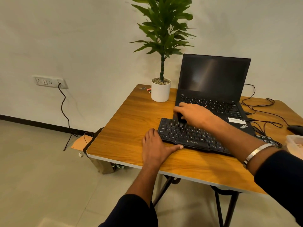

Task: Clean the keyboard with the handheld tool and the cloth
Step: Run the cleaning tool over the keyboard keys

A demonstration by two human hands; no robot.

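Black Zebronics keyboard [193,136]: we log it flat before the laptop [213,89]; dark handheld tool [179,118] upright on its upper-left keys.

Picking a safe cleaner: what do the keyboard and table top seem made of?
Keyboard: looks like matte black plastic, with printed white legends and low sheen. Table top: wood-grain pattern with a pale edge band, so probably laminate over board rather than solid wood.
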